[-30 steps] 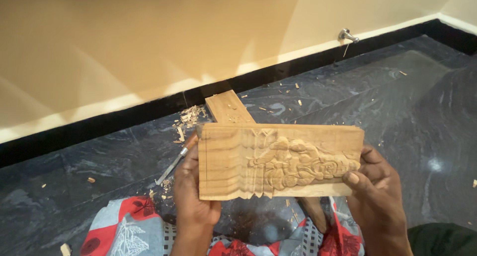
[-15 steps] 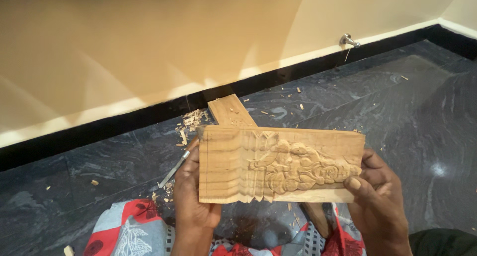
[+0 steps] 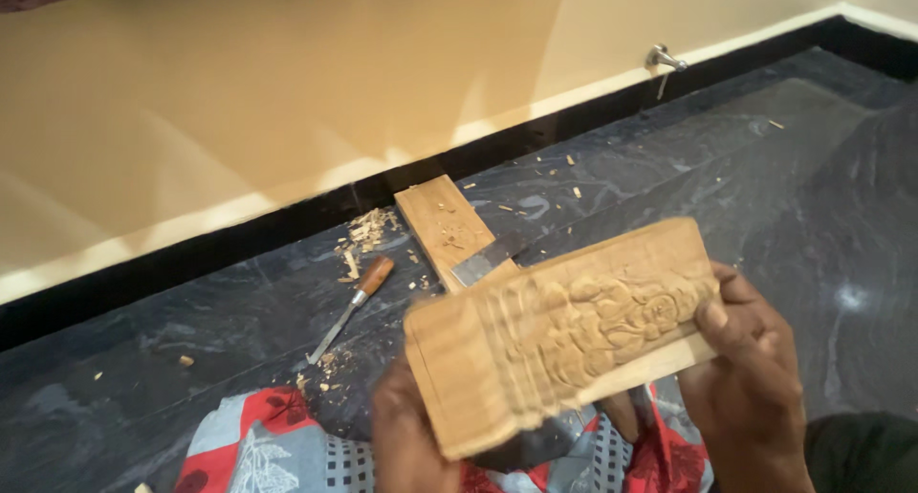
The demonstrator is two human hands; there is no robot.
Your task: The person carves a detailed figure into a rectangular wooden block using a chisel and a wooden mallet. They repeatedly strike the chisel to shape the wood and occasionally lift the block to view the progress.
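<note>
Two hands hold one carved wooden panel (image 3: 564,330) above the dark floor (image 3: 813,197). Its long axis runs from near left up to far right, carved face toward the camera. The left hand (image 3: 411,436) supports the low end from beneath, its fingers hidden; the right hand (image 3: 746,378) has its fingers clamped on the high end. A chisel (image 3: 350,308) lies far left beside a plank (image 3: 445,227).

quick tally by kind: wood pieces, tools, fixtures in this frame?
Carved wooden panel, held by left hand and right hand: 1
Plain wooden plank on the floor: 1
Wooden-handled chisel: 1
Flat metal blade lying on the plank: 1
Wall tap: 1
Patterned cloth: 1
Wood chips: scattered, not countable
Total: 6
</note>
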